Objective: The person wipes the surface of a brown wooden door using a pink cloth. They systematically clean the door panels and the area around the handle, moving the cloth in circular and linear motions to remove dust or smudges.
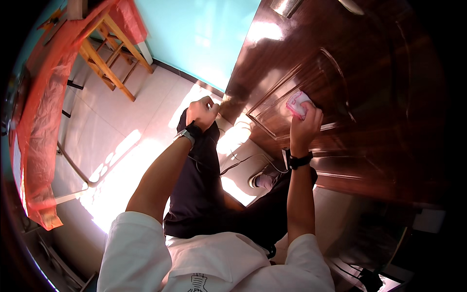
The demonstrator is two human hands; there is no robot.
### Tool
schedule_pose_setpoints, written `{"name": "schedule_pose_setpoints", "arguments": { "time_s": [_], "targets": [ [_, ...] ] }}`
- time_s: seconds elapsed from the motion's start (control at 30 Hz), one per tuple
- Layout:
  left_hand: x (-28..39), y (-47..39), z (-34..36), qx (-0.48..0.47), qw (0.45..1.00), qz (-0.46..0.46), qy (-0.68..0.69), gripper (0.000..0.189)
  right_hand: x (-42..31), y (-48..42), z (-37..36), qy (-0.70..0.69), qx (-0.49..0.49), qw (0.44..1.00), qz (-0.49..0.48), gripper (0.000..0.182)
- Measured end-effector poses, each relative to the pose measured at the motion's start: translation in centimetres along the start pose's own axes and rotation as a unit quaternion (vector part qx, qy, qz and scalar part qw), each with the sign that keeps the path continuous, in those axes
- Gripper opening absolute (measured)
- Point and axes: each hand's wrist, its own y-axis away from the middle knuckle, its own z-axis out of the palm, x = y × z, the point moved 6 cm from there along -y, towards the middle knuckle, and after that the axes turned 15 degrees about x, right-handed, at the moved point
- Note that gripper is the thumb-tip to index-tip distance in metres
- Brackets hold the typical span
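My right hand (306,124) grips a folded white cloth with a pink edge (298,102). The cloth is at the face of a dark, glossy brown wooden door (350,87) with raised panel mouldings. My left hand (203,112) is curled into a loose fist above my left knee, near the door's edge; no object shows in it. A black band is around each wrist. At the top of the door there is a shiny metal fitting (286,6).
Thin dark cables (248,158) run over the sunlit tiled floor between my legs, near my shoe (255,180). To the left stand a wooden stool (109,58) and a table under a red plastic cover (45,109). A light blue wall (193,33) meets the door.
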Motion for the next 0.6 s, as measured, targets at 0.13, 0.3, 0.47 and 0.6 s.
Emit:
{"name": "schedule_pose_setpoints", "arguments": {
  "time_s": [0.13, 0.3, 0.47, 0.6],
  "targets": [
    [0.2, 0.1, -0.1, -0.001, 1.000, -0.002, -0.008, 0.030, 0.2, -0.2, 1.7, 0.041, -0.029, 0.998, -0.033, 0.035],
    [0.1, 0.0, 0.1, -0.008, 1.000, 0.004, -0.001, 0.030, 0.9, 5.3, 4.5, 0.092, -0.162, 0.981, -0.044, 0.041],
    [-0.3, -0.1, 0.0, 0.006, 1.000, 0.022, 0.010, 0.027, 0.6, 7.7, 4.5, 0.054, -0.157, 0.986, 0.000, 0.038],
    [-0.7, -0.1, 0.3, 0.013, 0.999, 0.030, 0.010, 0.030, -2.2, 1.3, 2.6, 0.023, -0.039, 0.999, -0.019, 0.030]
  ]
}}
